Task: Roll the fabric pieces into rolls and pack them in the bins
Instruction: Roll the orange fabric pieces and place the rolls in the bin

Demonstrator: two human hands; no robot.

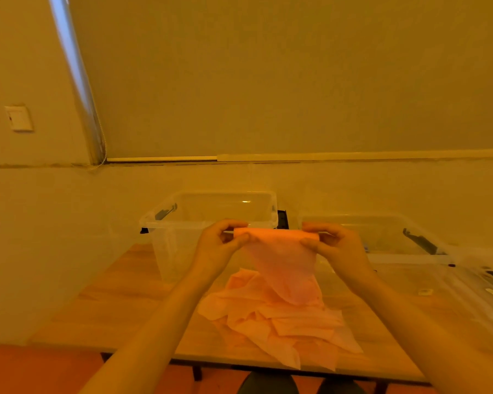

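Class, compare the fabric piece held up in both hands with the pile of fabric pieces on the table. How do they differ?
The held peach fabric piece is partly rolled at its top edge and hangs in the air; the loose peach fabric pile is unrolled, crumpled on the wooden table. The left hand and right hand grip the piece; nothing touches the pile. Both share one colour.
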